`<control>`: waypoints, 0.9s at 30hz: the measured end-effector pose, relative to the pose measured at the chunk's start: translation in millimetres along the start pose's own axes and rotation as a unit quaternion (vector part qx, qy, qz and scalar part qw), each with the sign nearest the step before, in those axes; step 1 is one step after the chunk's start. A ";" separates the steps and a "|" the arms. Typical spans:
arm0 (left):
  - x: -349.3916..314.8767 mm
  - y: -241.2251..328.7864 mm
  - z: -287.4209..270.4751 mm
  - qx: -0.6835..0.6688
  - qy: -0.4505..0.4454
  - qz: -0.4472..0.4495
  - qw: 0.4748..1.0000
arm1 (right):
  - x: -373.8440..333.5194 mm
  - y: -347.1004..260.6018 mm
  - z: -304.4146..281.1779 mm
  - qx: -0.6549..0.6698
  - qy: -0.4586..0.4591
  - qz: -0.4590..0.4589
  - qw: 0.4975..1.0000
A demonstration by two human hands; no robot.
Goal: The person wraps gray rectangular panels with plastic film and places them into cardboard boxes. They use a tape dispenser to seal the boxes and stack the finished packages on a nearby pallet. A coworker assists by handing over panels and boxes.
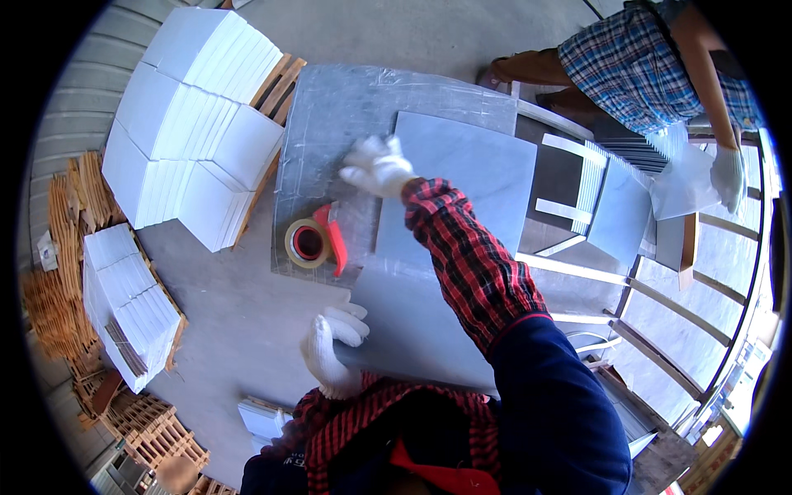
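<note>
My right hand (378, 167), in a white knit glove, reaches over the table (330, 107) just past the left edge of a grey marbled slab (466, 177). Motion smears its fingers, so what they hold, if anything, does not show. Nearer to me, my left hand (332, 351), also gloved, has its fingers bent and apart. It is beside the left edge of a second grey slab (421, 318); whether it touches that edge I cannot tell. Between my hands lies a roll of tape (307, 242) with a red dispenser (332, 239) against it.
Stacks of white boxes (194, 124) stand on pallets at left, with a lower stack (132, 301) nearer. Wooden pallets (153, 429) lie at lower left. At right, a metal frame (577, 268) holds upright slabs (619, 206); a co-worker's gloved hand (728, 177) is by translucent sheeting (683, 186).
</note>
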State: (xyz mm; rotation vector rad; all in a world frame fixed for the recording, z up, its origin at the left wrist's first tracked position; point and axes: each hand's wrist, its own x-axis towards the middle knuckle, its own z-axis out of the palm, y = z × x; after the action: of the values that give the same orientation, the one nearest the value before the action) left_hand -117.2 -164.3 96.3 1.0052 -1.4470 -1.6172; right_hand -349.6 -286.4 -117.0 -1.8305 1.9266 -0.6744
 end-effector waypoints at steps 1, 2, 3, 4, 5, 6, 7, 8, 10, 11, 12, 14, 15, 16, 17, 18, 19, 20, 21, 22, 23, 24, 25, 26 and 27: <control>-2.6 -1.3 -0.1 -0.006 0.012 0.005 1.000 | -1.1 -22.7 4.9 0.202 -0.134 0.111 0.964; -4.1 -5.9 -2.1 -0.015 0.019 0.012 1.000 | -10.9 -27.8 3.7 0.436 -0.252 0.145 0.852; -4.0 -8.5 -2.2 -0.024 0.019 0.019 0.999 | -13.0 -32.6 -4.2 0.434 -0.380 0.152 0.803; -4.8 -12.5 -3.9 -0.046 0.027 0.014 0.998 | -21.2 -41.4 -16.7 0.338 -0.361 0.094 0.864; -4.3 -16.3 -4.5 -0.068 0.033 0.008 0.997 | -36.9 -49.1 -29.3 0.238 -0.336 0.037 0.911; -6.3 -15.0 -2.9 -0.090 0.044 0.007 0.995 | -53.9 -59.2 -42.9 0.130 -0.308 -0.027 0.942; -8.3 -11.5 0.7 -0.124 0.074 -0.022 0.989 | -76.6 -60.7 -54.4 0.128 -0.296 -0.011 0.947; -9.9 -11.4 -0.9 -0.103 0.089 -0.028 0.990 | -102.5 -59.3 -68.5 0.124 -0.283 0.003 0.951; -9.4 -15.8 -2.1 -0.094 0.095 -0.018 0.991 | -148.7 -25.1 -52.4 0.068 -0.228 -0.025 0.971; -8.3 -16.9 -2.8 -0.099 0.114 -0.032 0.988 | -164.8 -22.9 -57.9 0.059 -0.205 0.005 0.977; -10.1 -15.8 -2.2 -0.083 0.135 -0.018 0.987 | -173.5 -21.2 -62.9 0.053 -0.181 0.028 0.982; -7.8 -11.2 -1.2 -0.082 0.112 -0.008 0.990 | -179.9 -7.7 -55.5 0.095 -0.131 0.034 0.986; -8.8 -12.5 -4.5 -0.071 0.110 0.003 0.991 | -176.2 -3.0 -51.7 0.120 -0.108 0.034 0.986; -9.1 -15.7 -8.2 -0.060 0.108 0.009 0.992 | -172.8 -4.9 -56.8 0.129 -0.107 0.031 0.985; -9.4 -15.5 -11.1 -0.066 0.109 0.005 0.992 | -167.3 -7.1 -62.7 0.138 -0.105 0.026 0.984; -9.7 -21.2 -15.7 -0.072 0.100 0.006 0.992 | -165.9 -7.3 -62.5 0.148 -0.105 0.030 0.983; -10.5 -22.7 -14.8 -0.074 0.107 0.001 0.991 | -166.0 -1.7 -61.1 0.186 -0.083 0.060 0.977; -11.1 -23.2 -14.4 -0.077 0.115 -0.002 0.990 | -165.3 2.8 -59.6 0.223 -0.060 0.090 0.969; -16.4 -20.6 -16.6 -0.076 0.113 0.004 0.991 | -164.3 -3.6 -68.3 0.237 -0.088 0.131 0.959; -20.6 -23.6 -20.6 -0.072 0.113 0.008 0.991 | -166.0 -10.9 -71.8 0.198 -0.085 0.113 0.970; -23.6 -26.2 -25.0 -0.069 0.112 0.012 0.991 | -167.9 -19.6 -74.8 0.158 -0.080 0.095 0.980; -24.6 -28.7 -25.9 -0.068 0.105 0.016 0.992 | -172.1 -21.2 -75.9 0.117 -0.072 0.079 0.987; -27.7 -29.0 -26.1 -0.076 0.100 0.011 0.992 | -177.0 -17.2 -74.2 0.081 -0.060 0.048 0.994; -31.6 -27.8 -24.1 -0.079 0.097 0.009 0.992 | -183.4 -11.2 -73.6 0.045 -0.047 0.017 0.998; -36.4 -24.2 -23.4 -0.077 0.096 0.005 0.992 | -187.5 -18.2 -76.9 0.069 -0.053 0.043 0.995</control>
State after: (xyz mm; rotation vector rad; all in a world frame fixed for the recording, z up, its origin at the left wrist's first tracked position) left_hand -81.0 -139.1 73.7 1.0320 -1.1792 -1.5547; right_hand -368.0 -94.4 -52.1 -1.6570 1.8315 -0.6513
